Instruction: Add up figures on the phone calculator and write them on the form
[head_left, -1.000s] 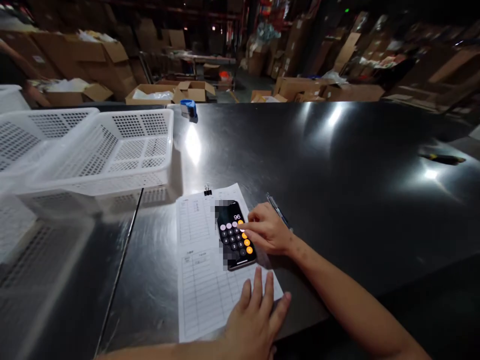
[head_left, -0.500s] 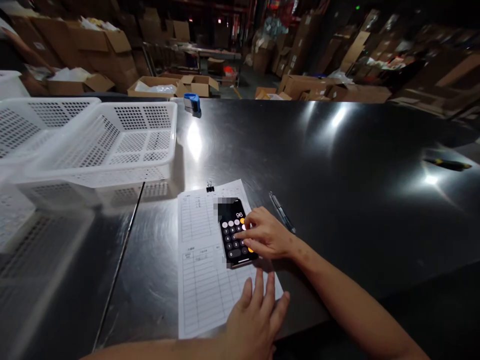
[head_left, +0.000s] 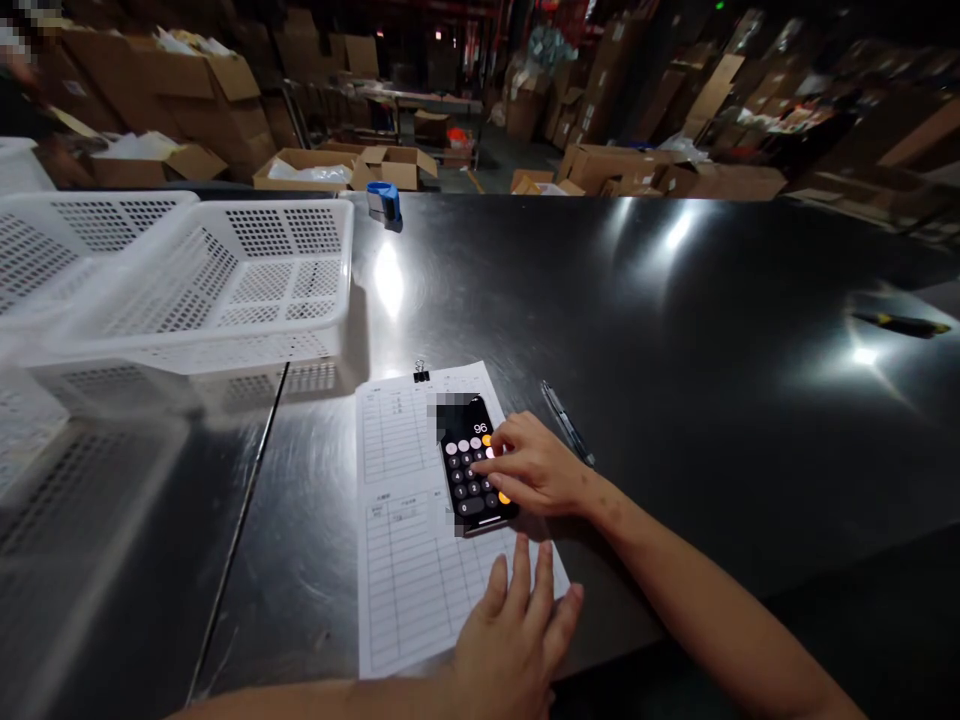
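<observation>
A smartphone (head_left: 468,489) lies on printed table sheets (head_left: 401,590) with a calculator showing 96 on its screen. My right hand (head_left: 541,465) is over the phone's right side, index finger extended to the keys near the 5 and the other fingers apart. It grips nothing. Below the phone, my left hand (head_left: 514,625) rests with spread fingers on the lower right of the sheets. A black binder clip (head_left: 421,374) sits at their top edge. To the right of the sheets lies a dark pen (head_left: 568,424).
White perforated baskets (head_left: 247,335) stand on the left of the metal table (head_left: 720,390). A blue tape-dispenser-like object (head_left: 385,205) is at the far edge. At right lies a yellow-and-black tool (head_left: 900,324). Cardboard boxes (head_left: 607,168) fill the background.
The view has shifted very slightly. Both hands keep nearly the same pose, and the screen still reads 96.
</observation>
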